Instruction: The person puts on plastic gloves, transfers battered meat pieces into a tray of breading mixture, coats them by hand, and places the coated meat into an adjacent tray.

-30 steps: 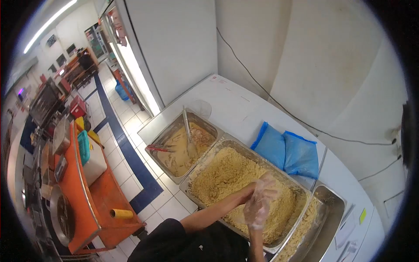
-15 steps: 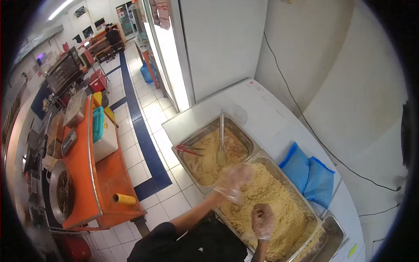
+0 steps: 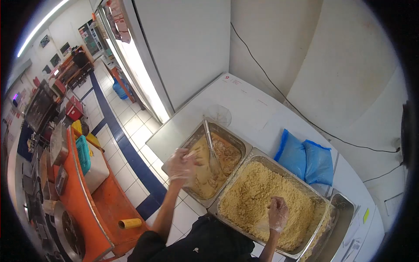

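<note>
My left hand (image 3: pixel 181 165), in a clear plastic glove, is over the left rim of a steel pan of pale batter (image 3: pixel 201 201). Its fingers look stretched apart, though slightly blurred, and nothing shows in them. A wire whisk (image 3: pixel 211 146) leans in that pan among pieces coated in batter. Above the second steel pan (image 3: pixel 322 227), filled with yellowish crumbs (image 3: pixel 257 192), is my gloved right hand (image 3: pixel 278 213). Its fingers are curled in, and whatever they may hold is hidden.
Two blue bags (image 3: pixel 304 156) lie behind the crumb pan on the white table (image 3: pixel 257 109). A clear round lid (image 3: pixel 218 115) sits behind the batter pan. Another steel pan (image 3: pixel 342 214) is at the right. An orange cart (image 3: pixel 98 209) stands across the tiled aisle.
The view has turned right. My left hand has moved from between the pans to the batter pan's left rim, where red-handled tongs showed before. My right hand stays curled above the crumbs.
</note>
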Tool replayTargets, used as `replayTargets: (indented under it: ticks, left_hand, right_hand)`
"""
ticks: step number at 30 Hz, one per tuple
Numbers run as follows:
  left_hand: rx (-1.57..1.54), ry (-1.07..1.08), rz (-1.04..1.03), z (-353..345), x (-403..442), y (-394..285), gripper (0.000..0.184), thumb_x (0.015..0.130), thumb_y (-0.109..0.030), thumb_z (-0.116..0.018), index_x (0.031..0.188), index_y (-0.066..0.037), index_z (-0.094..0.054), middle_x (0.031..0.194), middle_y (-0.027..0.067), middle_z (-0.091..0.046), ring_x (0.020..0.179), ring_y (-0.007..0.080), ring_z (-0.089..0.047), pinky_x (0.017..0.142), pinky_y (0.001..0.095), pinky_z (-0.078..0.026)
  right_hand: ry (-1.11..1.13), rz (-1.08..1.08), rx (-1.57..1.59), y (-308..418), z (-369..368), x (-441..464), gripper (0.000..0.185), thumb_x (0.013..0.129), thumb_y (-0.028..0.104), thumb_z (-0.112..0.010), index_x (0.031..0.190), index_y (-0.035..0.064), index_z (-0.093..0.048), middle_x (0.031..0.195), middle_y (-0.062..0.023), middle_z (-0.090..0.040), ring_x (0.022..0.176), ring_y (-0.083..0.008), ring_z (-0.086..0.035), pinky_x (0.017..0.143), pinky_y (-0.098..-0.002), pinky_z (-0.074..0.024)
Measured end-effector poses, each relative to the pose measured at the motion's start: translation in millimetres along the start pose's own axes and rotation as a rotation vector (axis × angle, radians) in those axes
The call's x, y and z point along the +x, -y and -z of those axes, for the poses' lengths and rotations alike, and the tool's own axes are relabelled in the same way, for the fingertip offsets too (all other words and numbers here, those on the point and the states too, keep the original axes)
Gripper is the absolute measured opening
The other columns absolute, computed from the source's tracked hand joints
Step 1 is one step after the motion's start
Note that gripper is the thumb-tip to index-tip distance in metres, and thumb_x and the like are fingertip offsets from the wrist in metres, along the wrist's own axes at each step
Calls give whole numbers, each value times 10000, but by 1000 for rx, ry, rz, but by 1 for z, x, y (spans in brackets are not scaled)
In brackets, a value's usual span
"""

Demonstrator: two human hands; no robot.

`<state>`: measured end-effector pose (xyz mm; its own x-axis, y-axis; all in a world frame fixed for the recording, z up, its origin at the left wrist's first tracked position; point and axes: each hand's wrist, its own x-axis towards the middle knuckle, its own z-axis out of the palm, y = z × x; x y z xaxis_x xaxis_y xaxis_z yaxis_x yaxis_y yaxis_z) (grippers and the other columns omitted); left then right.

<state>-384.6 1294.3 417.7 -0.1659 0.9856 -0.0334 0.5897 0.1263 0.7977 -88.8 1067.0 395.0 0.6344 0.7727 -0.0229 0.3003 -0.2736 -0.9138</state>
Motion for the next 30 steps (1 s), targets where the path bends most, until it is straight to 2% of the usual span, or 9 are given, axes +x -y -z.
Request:
replayTargets:
  ticks: [1, 3, 6, 8, 10, 11, 17, 27, 30]
  left_hand:
    - [-1, 11, 1, -19, 8, 11, 341, 828, -311, -651, 972, -2, -646, 966, 201, -671, 999, 317, -627, 876, 411, -487]
    - [234, -294, -424, -63, 31, 30, 263, 822, -271, -659, 896, -19, -630, 866, 179, -651, 942, 317, -615, 807, 409, -491]
    - [263, -175, -392, -59, 33, 19, 245, 823, -269, -660, 853, -34, -601, 819, 146, -601, 861, 324, -586, 758, 417, -481]
    - [228, -72, -358, -27, 11, -30, 212, 835, -240, -655, 859, -42, -582, 797, 121, -566, 783, 305, -563, 710, 401, -467]
    - [-350, -10, -271, -17, -6, -52, 158, 848, -186, -644, 839, -38, -588, 790, 107, -559, 785, 288, -550, 713, 372, -453]
    - [-188, -139, -535, -23, -4, -53, 129, 855, -142, -636, 825, -26, -589, 744, 102, -549, 781, 276, -551, 715, 360, -447]
    - [8, -166, -850, -106, 38, -76, 319, 908, -313, -570, 776, -24, -600, 695, 153, -590, 697, 355, -603, 712, 407, -478]
    - [252, -85, -523, -145, 89, -78, 322, 932, -313, -536, 786, -26, -541, 743, 187, -621, 750, 355, -626, 655, 435, -464]
    - [-129, -335, -588, -129, 89, -51, 381, 930, -386, -529, 719, -68, -506, 650, 171, -544, 584, 350, -556, 548, 399, -443]
  right_hand:
    - [-32, -54, -28, 11, -1, -3, 131, 942, 117, -551, 945, 13, -632, 716, -38, -609, 625, -93, -566, 577, -241, -445]
    - [-73, -100, -66, 22, 0, -11, 136, 943, 126, -552, 942, 17, -634, 704, -32, -608, 620, -89, -563, 569, -241, -439]
    - [-117, 53, -268, 19, 9, -11, 150, 942, 148, -556, 936, 21, -635, 676, -25, -599, 602, -86, -555, 545, -246, -425]
    - [-149, -118, -58, 3, 13, -22, 148, 938, 144, -560, 938, 18, -637, 673, -30, -597, 600, -92, -562, 544, -251, -428]
    - [-188, -202, -49, 0, 16, -24, 146, 937, 140, -560, 945, 16, -638, 677, -33, -600, 605, -93, -567, 549, -253, -433]
    - [-197, -271, -50, 0, 17, -25, 145, 936, 135, -559, 951, 15, -639, 681, -35, -602, 609, -94, -572, 555, -254, -439]
    - [-153, -67, -60, 13, 19, -21, 160, 941, 131, -548, 951, -6, -630, 724, -52, -610, 632, -108, -593, 569, -266, -457]
    - [-170, -50, -31, 5, 30, -30, 171, 945, 148, -551, 958, -6, -625, 729, -59, -609, 641, -110, -593, 585, -268, -463]
    - [-183, -101, 30, -14, 32, -30, 184, 950, 165, -550, 941, -4, -623, 717, -47, -601, 629, -105, -579, 580, -262, -458]
